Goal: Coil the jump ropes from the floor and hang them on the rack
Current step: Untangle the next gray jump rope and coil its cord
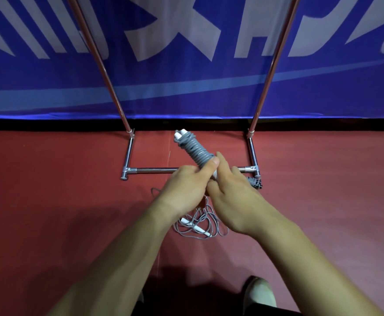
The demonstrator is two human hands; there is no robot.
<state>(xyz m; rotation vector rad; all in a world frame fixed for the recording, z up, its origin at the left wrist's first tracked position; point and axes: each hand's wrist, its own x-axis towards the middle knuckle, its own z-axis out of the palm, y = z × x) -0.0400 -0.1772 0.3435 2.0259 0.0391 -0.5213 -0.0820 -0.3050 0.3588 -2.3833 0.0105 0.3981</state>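
Note:
A grey jump rope (194,149) is wound tightly round its white handles, and I hold the bundle tilted up and away over the rack's base. My left hand (186,185) grips its lower end, thumb pressed on the coils. My right hand (229,190) holds the same end from the right, fingers curled against the handle. A second grey rope (200,224) with white handles lies loose and tangled on the red floor beneath my hands. A third, coiled rope (253,182) lies by the rack's right foot, partly hidden behind my right hand.
The chrome rack (154,170) stands on the red floor (61,201), two uprights rising out of view; its top bar is not visible. Behind it hangs a blue banner (186,87) with white lettering. My shoe (259,293) shows at the bottom.

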